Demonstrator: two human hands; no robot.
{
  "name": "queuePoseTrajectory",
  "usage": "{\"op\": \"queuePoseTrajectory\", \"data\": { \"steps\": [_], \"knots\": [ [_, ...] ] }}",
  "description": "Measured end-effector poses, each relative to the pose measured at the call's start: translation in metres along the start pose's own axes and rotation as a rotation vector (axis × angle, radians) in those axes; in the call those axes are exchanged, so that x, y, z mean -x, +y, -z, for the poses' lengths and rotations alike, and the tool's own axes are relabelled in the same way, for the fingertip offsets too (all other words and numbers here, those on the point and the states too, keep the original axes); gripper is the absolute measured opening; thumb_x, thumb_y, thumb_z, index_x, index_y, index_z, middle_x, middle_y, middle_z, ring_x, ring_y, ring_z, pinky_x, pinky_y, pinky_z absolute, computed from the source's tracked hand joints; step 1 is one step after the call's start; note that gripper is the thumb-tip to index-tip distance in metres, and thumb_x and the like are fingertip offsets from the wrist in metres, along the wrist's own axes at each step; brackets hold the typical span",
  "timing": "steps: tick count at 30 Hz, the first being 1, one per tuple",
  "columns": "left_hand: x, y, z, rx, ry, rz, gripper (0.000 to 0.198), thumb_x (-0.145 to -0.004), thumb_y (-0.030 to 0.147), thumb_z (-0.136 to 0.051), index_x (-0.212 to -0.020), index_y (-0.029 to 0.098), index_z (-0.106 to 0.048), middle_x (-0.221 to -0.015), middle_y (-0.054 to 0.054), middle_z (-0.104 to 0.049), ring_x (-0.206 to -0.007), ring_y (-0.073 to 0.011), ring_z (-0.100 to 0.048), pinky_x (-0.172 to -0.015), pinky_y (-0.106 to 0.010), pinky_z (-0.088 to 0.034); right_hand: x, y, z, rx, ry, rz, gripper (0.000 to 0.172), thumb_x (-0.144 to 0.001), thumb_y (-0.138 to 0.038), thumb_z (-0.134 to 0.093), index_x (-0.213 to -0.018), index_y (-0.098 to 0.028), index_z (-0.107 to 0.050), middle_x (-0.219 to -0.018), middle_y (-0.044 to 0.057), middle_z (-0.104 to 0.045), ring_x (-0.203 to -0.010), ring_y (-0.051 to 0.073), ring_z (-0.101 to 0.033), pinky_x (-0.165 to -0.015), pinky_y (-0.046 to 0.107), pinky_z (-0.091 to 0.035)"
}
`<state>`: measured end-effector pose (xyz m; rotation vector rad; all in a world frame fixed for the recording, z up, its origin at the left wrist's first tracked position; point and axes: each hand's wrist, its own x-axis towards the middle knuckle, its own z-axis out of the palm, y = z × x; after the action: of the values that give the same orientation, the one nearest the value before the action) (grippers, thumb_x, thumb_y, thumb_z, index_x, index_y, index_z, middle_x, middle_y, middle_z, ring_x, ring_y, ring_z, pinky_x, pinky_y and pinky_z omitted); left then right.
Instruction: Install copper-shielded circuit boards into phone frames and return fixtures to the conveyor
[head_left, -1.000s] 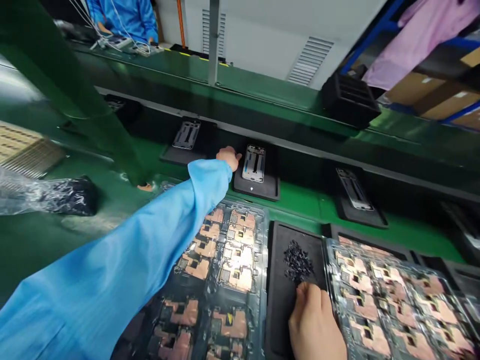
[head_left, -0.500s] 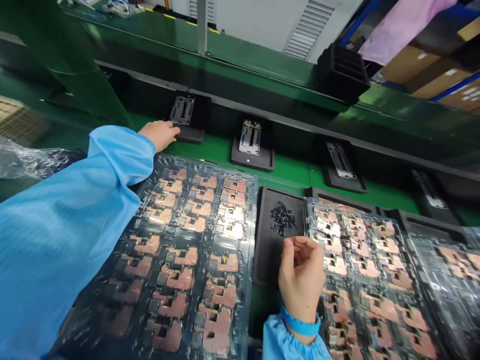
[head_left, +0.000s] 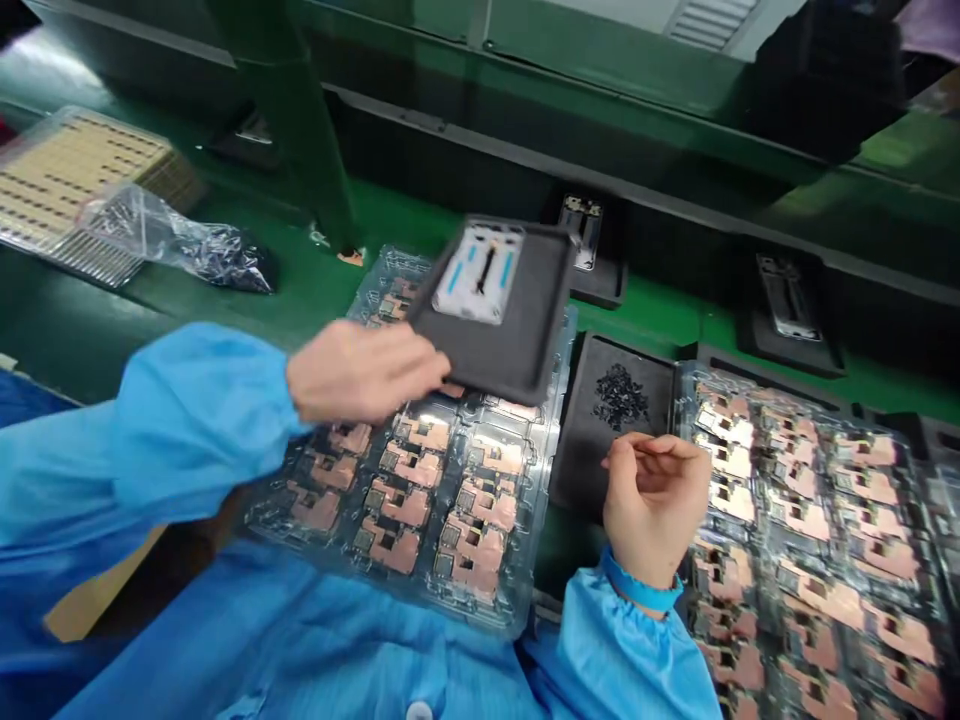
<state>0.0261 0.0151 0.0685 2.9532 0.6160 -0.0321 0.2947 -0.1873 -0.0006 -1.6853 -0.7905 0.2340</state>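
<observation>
My left hand grips the lower left edge of a black foam tray, slightly blurred and tilted above a clear plastic tray. On the foam tray lies a silver phone frame with blue strips and a dark cable down its middle. My right hand is in a pinch over the front right of a dark tray; whatever is between its fingertips is too small to make out. In that tray is a pile of small black pieces. Copper-coloured circuit boards sit in rows in the clear plastic tray.
More boards fill another clear tray on the right. Phone frames on black trays stand along the back, one behind the lifted tray. A green post rises at the left, near a plastic bag and a stacked component tray.
My left hand has taken hold of the foam tray with its phone frame and brought it forward over the boards. The view has swung left. My right hand keeps its pinch beside the black pieces.
</observation>
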Motion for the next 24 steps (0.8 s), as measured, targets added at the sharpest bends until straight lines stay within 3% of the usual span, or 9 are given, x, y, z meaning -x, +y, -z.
{"op": "queuePoseTrajectory", "data": {
  "steps": [2, 5, 8, 10, 13, 17, 21, 24],
  "knots": [
    [0.027, 0.037, -0.016, 0.047, 0.106, -0.203, 0.040, -0.106, 0.022, -0.033, -0.132, 0.023, -0.063, -0.107, -0.008, -0.073, -0.098, -0.0236, -0.066, -0.068, -0.034, -0.051, 0.000, -0.005, -0.001, -0.041, 0.022, 0.032, 0.031, -0.083, -0.027, -0.075, -0.096, -0.023, -0.047, -0.086, 0.002, -0.064, -0.068, 0.016, -0.061, -0.065, 0.030, -0.049],
    [0.049, 0.085, -0.042, 0.019, 0.270, -0.437, 0.033, -0.101, 0.013, -0.041, -0.119, 0.015, -0.069, -0.101, -0.011, -0.071, -0.096, -0.0243, -0.063, -0.063, -0.038, -0.051, 0.000, -0.013, -0.001, -0.065, 0.048, 0.075, 0.031, -0.082, -0.025, -0.075, -0.094, -0.023, -0.047, -0.084, 0.001, -0.064, -0.065, 0.015, -0.060, -0.063, 0.028, -0.048],
    [0.052, 0.115, -0.058, 0.022, 0.288, -0.476, 0.023, -0.098, 0.014, -0.050, -0.100, 0.016, -0.073, -0.089, -0.010, -0.067, -0.080, -0.0221, -0.059, -0.050, -0.037, -0.046, 0.000, -0.017, -0.002, -0.081, 0.061, 0.107, 0.031, -0.083, -0.024, -0.075, -0.092, -0.023, -0.046, -0.081, 0.000, -0.063, -0.060, 0.014, -0.058, -0.060, 0.028, -0.047],
    [0.049, 0.122, -0.058, 0.032, 0.290, -0.461, 0.021, -0.098, 0.015, -0.052, -0.100, 0.016, -0.073, -0.086, -0.010, -0.067, -0.076, -0.0208, -0.057, -0.047, -0.036, -0.044, 0.000, -0.018, -0.002, -0.089, 0.062, 0.119, 0.031, -0.083, -0.023, -0.076, -0.091, -0.023, -0.046, -0.081, 0.000, -0.064, -0.059, 0.014, -0.058, -0.060, 0.028, -0.047],
    [0.046, 0.111, -0.046, 0.059, 0.299, -0.396, 0.025, -0.102, 0.019, -0.050, -0.116, 0.012, -0.069, -0.091, -0.010, -0.069, -0.083, -0.0211, -0.060, -0.050, -0.033, -0.047, 0.001, -0.021, -0.001, -0.103, 0.018, 0.114, 0.032, -0.083, -0.022, -0.077, -0.091, -0.023, -0.046, -0.082, 0.000, -0.065, -0.061, 0.014, -0.057, -0.060, 0.027, -0.046],
    [0.054, 0.073, -0.035, 0.001, 0.198, -0.100, 0.030, -0.103, 0.029, -0.055, -0.126, 0.013, -0.063, -0.114, -0.011, -0.069, -0.102, -0.0271, -0.060, -0.071, -0.036, -0.054, 0.007, -0.034, 0.005, -0.091, -0.166, 0.051, 0.031, -0.086, -0.024, -0.077, -0.091, -0.025, -0.046, -0.084, 0.001, -0.067, -0.070, 0.017, -0.063, -0.062, 0.028, -0.048],
    [0.065, 0.048, -0.048, 0.016, 0.104, -0.014, 0.021, -0.100, 0.027, -0.060, -0.115, 0.015, -0.068, -0.131, -0.014, -0.063, -0.116, -0.0349, -0.055, -0.091, -0.048, -0.051, 0.017, -0.059, 0.006, -0.042, -0.400, -0.031, 0.027, -0.093, -0.023, -0.072, -0.092, -0.026, -0.045, -0.090, 0.002, -0.068, -0.079, 0.017, -0.065, -0.066, 0.027, -0.050],
    [0.066, 0.044, -0.052, 0.219, 0.097, -0.001, 0.020, -0.103, 0.025, -0.051, -0.100, 0.017, -0.068, -0.124, -0.011, -0.066, -0.114, -0.0323, -0.056, -0.093, -0.048, -0.049, 0.027, -0.078, -0.002, -0.018, -0.562, -0.008, 0.023, -0.098, -0.018, -0.066, -0.096, -0.026, -0.045, -0.095, 0.002, -0.068, -0.083, 0.016, -0.065, -0.073, 0.027, -0.051]
  ]
}}
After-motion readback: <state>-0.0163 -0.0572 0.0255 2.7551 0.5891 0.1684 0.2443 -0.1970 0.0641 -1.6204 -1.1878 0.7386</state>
